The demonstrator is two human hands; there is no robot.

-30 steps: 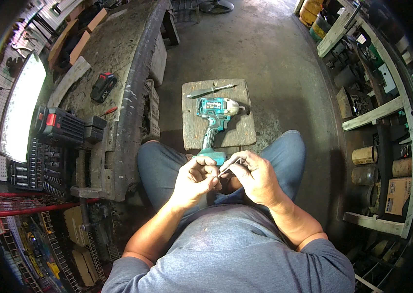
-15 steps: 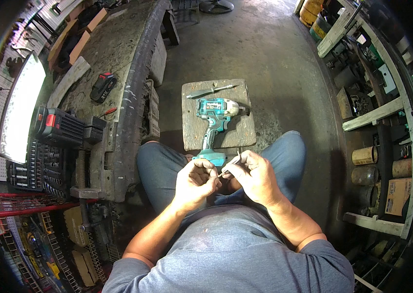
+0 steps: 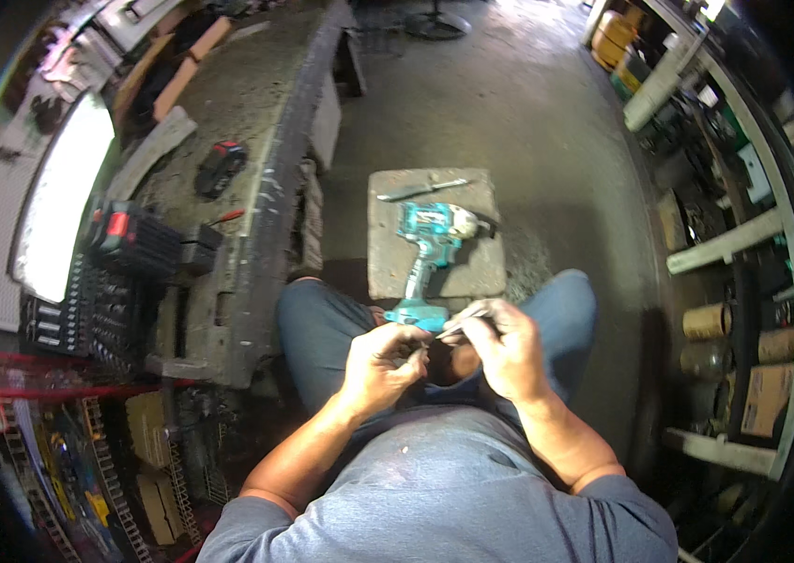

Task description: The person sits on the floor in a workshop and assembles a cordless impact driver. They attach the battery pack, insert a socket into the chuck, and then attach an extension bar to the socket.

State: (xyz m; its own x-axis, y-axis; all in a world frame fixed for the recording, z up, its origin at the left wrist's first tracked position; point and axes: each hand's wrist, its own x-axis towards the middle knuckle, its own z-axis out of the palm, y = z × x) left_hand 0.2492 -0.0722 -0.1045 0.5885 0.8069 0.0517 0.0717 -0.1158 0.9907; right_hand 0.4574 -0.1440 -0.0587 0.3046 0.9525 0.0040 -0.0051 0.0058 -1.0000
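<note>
Close in front of my body, my right hand [image 3: 508,355] pinches a thin, slender tool [image 3: 453,327] whose tip points toward my left hand. It is too small and blurred to name its kind. My left hand [image 3: 382,366] is closed, thumb against fingertips; whatever sits in that pinch is too small to make out. A small gap separates the two hands. Just beyond them a teal cordless impact wrench [image 3: 426,251] lies on a worn wooden stool [image 3: 388,267], its base [image 3: 419,313] toward me. Behind it rests a dark-handled screwdriver-like tool [image 3: 422,190].
To the left runs a workbench [image 3: 261,113] with a black-and-red battery [image 3: 221,169], a red-handled tool [image 3: 228,216], a socket set [image 3: 73,324] and a bright lamp [image 3: 64,202]. Shelving [image 3: 730,239] with cans and a cardboard box [image 3: 767,401] lines the right side.
My hands have moved slightly apart, and the slender tool in my right hand has pulled away from my left fingertips. The whole view has shifted a little, with the surroundings now lower and farther right.
</note>
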